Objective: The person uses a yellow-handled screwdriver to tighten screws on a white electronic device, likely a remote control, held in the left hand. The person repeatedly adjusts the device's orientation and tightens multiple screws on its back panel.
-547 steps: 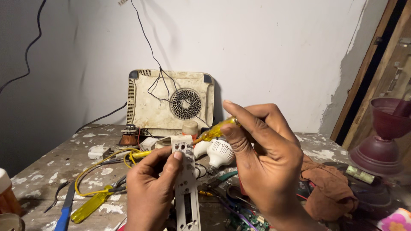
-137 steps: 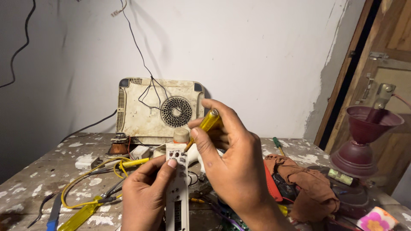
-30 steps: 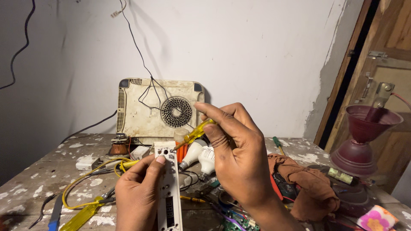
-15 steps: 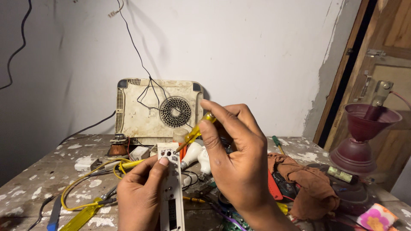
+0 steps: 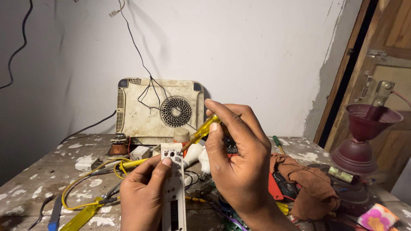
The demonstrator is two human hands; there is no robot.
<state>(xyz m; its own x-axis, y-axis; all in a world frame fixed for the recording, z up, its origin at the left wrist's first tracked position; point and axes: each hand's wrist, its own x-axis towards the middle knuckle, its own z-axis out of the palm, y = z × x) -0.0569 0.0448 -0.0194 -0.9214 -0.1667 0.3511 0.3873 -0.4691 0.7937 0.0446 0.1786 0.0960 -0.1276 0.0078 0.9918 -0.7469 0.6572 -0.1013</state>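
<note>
Yellow translucent screwdriver (image 5: 204,129) meets a long white plastic strip (image 5: 173,188) above a paint-flecked worktop (image 5: 38,188).

The right hand (image 5: 239,164) pinches the smooth handle, tip slanting down onto the strip's upper end. The left hand (image 5: 143,194) wraps the narrow, slotted strip, holding it upright, thumb pressed on its face. Behind stands a grimy cream casing (image 5: 158,109) with a round grille; a crumpled brown cloth (image 5: 306,182) lies right.

A plain white plastered wall (image 5: 257,51) is seen behind a paint-spattered grey worktop (image 5: 38,179). Thin black cables (image 5: 132,38) are hung down it. A brown wooden door (image 5: 389,55) is placed at the right.
</note>
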